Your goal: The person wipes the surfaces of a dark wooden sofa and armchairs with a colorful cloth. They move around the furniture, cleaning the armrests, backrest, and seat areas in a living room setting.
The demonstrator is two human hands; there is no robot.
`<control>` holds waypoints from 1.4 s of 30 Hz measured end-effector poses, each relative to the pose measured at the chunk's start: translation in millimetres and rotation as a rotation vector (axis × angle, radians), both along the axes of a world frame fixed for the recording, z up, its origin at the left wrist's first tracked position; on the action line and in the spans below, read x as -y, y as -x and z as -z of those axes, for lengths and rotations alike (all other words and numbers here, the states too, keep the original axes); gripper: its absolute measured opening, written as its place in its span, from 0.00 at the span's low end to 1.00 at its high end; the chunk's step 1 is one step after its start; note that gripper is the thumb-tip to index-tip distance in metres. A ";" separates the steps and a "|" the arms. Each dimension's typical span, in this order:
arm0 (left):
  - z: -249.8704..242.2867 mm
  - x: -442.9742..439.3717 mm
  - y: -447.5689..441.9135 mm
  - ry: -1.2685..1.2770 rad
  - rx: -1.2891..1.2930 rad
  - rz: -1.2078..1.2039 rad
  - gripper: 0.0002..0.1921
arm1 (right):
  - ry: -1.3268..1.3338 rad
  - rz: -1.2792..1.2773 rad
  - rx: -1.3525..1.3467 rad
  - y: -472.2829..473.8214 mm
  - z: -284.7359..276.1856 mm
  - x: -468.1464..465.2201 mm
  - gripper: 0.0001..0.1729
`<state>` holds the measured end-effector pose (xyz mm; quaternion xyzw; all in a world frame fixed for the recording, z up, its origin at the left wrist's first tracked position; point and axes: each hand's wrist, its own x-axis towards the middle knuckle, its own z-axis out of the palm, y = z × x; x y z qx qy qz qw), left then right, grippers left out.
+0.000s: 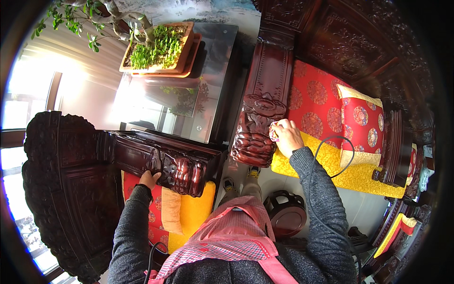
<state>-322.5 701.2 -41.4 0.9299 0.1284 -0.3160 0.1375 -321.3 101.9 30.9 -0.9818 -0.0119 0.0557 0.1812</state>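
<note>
My right hand [289,136] holds a crumpled, patterned pink cloth [273,132] against the side of a carved, dark wooden armrest [257,136]. This armrest belongs to a large seat with a red and yellow brocade cushion [314,103]. On the other side, my left hand [149,179] grips the edge of a second carved armrest [182,170]; part of the fingers is hidden there. Below that hand are a red cushion [153,216], a yellow cushion part [191,206] and a tan bolster [171,209].
A glass-topped side table [170,120] between the seats bears a potted bonsai [159,49]. A round dark stool [286,214] stands by my legs. A black cable [312,198] loops along my right arm. A red pillow [361,124] leans on the right seat.
</note>
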 end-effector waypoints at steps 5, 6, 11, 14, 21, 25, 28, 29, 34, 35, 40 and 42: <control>-1.3 -0.6 -0.2 -0.008 0.016 0.059 0.23 | -0.046 -0.112 0.054 -7.6 -5.8 5.9 0.16; -2.5 -0.1 -0.5 -0.013 0.015 0.067 0.23 | -0.056 -0.120 0.081 -11.3 -5.0 5.2 0.17; -6.8 1.7 -1.5 -0.042 -0.007 0.060 0.23 | 0.020 -0.195 0.101 -28.4 2.2 -2.3 0.16; -4.8 0.0 -1.2 -0.041 -0.003 0.071 0.24 | 0.017 -0.204 0.097 -31.2 4.6 -6.3 0.10; -8.9 4.5 -2.0 -0.058 0.032 0.115 0.24 | -0.035 -0.216 0.077 -26.4 3.7 -8.6 0.10; -22.3 15.6 -2.4 -0.106 0.054 0.165 0.25 | 0.001 -0.223 0.071 -26.4 0.3 -1.7 0.11; -26.4 20.6 -6.0 -0.107 -0.093 -0.009 0.29 | 0.064 -0.201 0.059 -29.8 -1.7 1.2 0.12; -26.1 20.3 -5.8 -0.108 -0.090 -0.007 0.29 | 0.067 -0.191 0.079 -30.7 -2.1 1.4 0.12; -17.0 10.7 -0.5 -0.106 0.079 0.160 0.26 | 0.034 -0.244 0.027 -29.1 -4.5 1.1 0.12; -15.7 8.7 0.7 -0.119 0.126 0.216 0.26 | 0.025 -0.260 0.016 -27.9 -5.4 1.7 0.12; -12.3 5.4 2.0 -0.111 0.136 0.219 0.27 | -0.046 -0.294 0.023 -20.1 -8.9 6.3 0.13; -11.1 4.6 -0.1 -0.081 0.068 0.139 0.26 | -0.024 -0.224 0.054 -16.6 -6.8 4.7 0.13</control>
